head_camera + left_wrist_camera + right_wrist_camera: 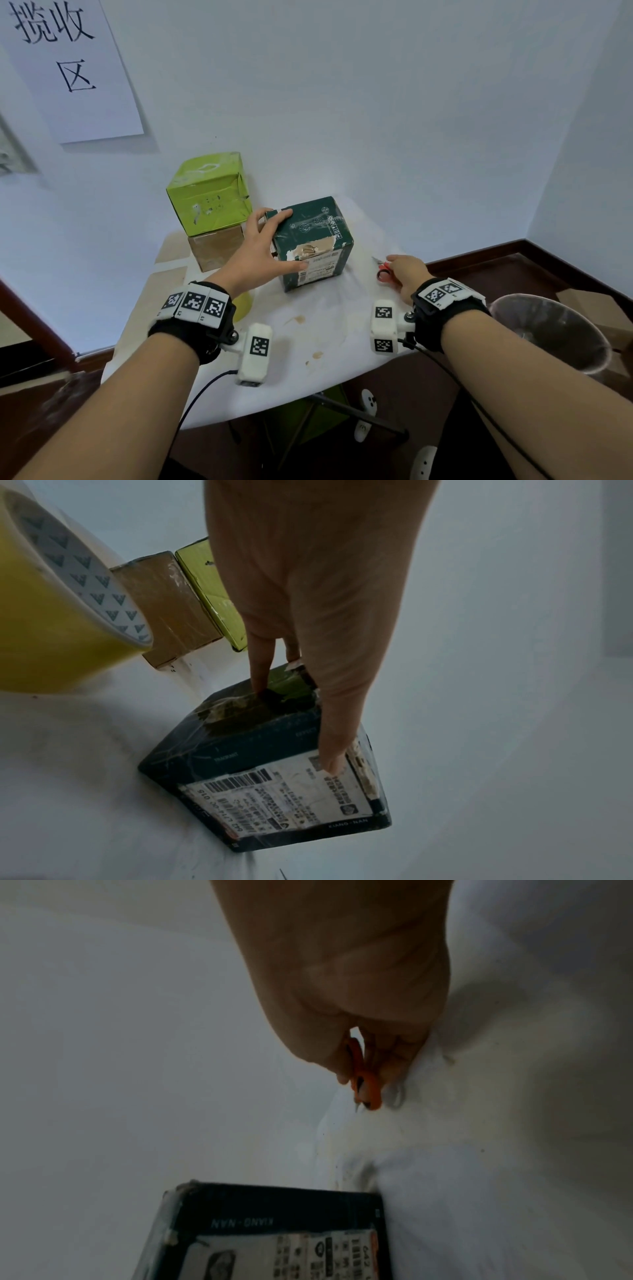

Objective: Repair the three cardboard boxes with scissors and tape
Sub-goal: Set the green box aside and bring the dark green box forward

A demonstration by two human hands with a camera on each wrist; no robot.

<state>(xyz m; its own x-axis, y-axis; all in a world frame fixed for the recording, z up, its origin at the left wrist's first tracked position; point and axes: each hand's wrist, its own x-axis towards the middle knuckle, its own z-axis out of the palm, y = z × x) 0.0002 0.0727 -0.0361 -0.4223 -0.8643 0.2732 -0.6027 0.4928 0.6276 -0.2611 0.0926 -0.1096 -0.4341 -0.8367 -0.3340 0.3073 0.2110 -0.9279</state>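
Observation:
A dark green box (318, 222) with a torn top front edge stands in the middle of the white-covered table (325, 329). My left hand (295, 240) grips its upper left corner, thumb (330, 761) on the labelled front face and fingers over the top edge. To the right of the box, my right hand (394, 270) holds red-orange scissors (383, 272) down at the cloth, fingers curled round the handles (368, 1093). A lime green box (209, 192) sits on a brown box (214, 250) at the back left. A yellow tape roll (51, 615) lies under my left wrist.
A round bin (548, 329) lined with a bag stands on the floor right of the table. White walls close in behind and to the right. A paper sign (68, 68) hangs on the wall at left. The cloth carries a few brown stains (299, 319) near the front.

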